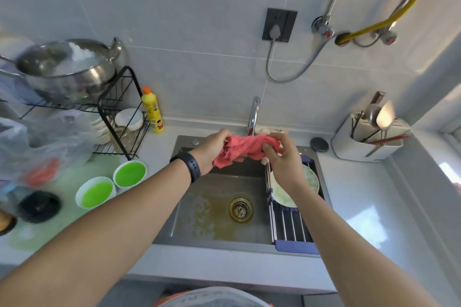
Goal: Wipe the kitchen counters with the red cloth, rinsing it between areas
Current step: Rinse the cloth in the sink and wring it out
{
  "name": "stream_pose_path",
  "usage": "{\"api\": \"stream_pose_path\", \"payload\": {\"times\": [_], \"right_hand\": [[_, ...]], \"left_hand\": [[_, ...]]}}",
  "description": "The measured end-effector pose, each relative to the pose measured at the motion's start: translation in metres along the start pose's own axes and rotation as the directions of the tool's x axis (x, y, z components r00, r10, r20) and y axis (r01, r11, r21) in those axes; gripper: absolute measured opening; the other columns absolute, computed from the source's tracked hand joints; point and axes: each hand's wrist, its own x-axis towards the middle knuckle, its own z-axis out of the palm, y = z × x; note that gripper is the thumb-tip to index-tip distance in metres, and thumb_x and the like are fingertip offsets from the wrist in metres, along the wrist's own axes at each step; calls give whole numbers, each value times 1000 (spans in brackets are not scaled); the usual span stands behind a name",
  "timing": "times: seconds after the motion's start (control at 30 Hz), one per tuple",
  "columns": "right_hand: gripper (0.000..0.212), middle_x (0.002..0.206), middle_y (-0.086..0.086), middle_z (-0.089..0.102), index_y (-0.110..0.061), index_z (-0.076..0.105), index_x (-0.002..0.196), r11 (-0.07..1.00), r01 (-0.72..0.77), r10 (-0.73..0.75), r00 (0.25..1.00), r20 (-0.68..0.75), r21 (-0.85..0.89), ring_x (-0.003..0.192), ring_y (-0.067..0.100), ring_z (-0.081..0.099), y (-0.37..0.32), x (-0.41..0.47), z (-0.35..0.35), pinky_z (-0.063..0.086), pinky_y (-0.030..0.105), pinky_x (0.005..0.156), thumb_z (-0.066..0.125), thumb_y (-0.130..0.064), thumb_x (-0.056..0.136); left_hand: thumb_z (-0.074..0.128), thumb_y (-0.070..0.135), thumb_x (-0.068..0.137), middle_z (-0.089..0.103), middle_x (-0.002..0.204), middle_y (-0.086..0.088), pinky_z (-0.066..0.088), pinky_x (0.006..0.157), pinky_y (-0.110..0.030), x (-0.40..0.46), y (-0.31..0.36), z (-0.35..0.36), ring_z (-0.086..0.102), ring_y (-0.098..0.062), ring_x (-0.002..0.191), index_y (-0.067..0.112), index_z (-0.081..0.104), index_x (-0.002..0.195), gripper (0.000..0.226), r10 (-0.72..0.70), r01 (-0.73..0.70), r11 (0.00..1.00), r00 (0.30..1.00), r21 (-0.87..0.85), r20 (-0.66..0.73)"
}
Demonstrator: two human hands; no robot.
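Both hands hold a bunched red cloth (245, 148) above the back of a grey stainless-steel sink (219, 219), just in front of the curved chrome tap (253, 116). The left hand (212, 152), a dark band on its wrist, has its fingers curled round the cloth's left end; the right hand (280, 157) pinches and grips the right end. The cloth is stretched and gathered between them. The sink floor shows brownish staining around a brass-coloured drain strainer (241, 209). Over the sink's right side lies a roll-up rack of steel rods (289, 224) carrying a pale green-patterned plate (311, 179). On the left counter stand a yellow detergent bottle with an orange cap (152, 111), its label printing too blurred to read, and two white bowls with bright green interiors (112, 185). A white utensil holder (369, 137) sits at the right.
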Motion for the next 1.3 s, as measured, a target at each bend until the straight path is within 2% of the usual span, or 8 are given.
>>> {"api": "stream_pose_path", "payload": {"times": [0.23,0.4,0.5,0.63,0.73,0.9,1.07,1.3], "right_hand": [[18,113,-10,56,-22,69,115,998,29,-20,983,-181,47,101,-7,54,-16,-2,-43,43,13,86,67,-15,99],[22,117,-10,55,-32,75,113,939,132,-188,971,-151,-318,114,19,43,-27,-20,-52,38,35,101,65,-31,94],[26,107,-6,68,-33,72,121,999,32,-31,998,56,-16,102,20,66,-40,-38,-50,58,43,91,62,-37,98],[23,96,7,72,-28,70,123,983,-34,23,998,65,180,91,26,72,-51,-58,-52,61,36,84,68,-29,100],[10,82,-9,75,-26,74,105,990,-57,68,994,-86,128,76,5,69,-59,-65,-51,55,27,74,66,-30,101],[22,83,5,64,-18,69,89,937,-74,186,933,-308,342,78,20,59,-86,-72,-48,51,41,75,66,-36,100],[26,66,-3,55,-22,64,79,946,-65,209,871,-444,319,61,13,49,-122,-80,-48,42,30,57,65,-35,102],[25,79,1,58,-29,67,80,965,-67,216,755,-619,255,79,20,53,-142,-132,-78,47,43,77,64,-44,100]], "left_hand": [[65,41,89,73,110,-14,59,66,-32,-32,8,44,72,-24,86,8,61,136,58,56,-5,902,993,-432,106],[59,10,102,74,118,-16,60,70,-33,-43,7,77,73,-28,96,20,63,137,37,162,-132,868,987,-479,22],[59,4,101,74,121,-17,62,75,-35,-50,1,86,74,-35,106,15,59,139,39,181,-178,850,983,-496,-42],[61,4,100,79,106,-10,61,67,-30,-63,-1,81,78,-28,90,17,58,135,37,228,-214,870,973,-444,-22],[63,3,99,76,110,-13,57,59,-24,-71,4,71,77,-20,76,17,57,134,38,246,-234,919,969,-318,-3],[75,16,94,71,124,-9,58,74,-29,-81,7,41,73,-22,103,22,62,123,32,313,-314,938,949,-146,-28],[71,28,97,72,116,-9,46,60,-26,-94,-16,15,66,-18,90,22,67,113,18,285,-281,956,957,-80,49],[70,36,96,68,104,-5,44,63,-28,-97,-24,15,60,-19,87,22,69,106,17,268,-268,963,960,-12,79]]}}
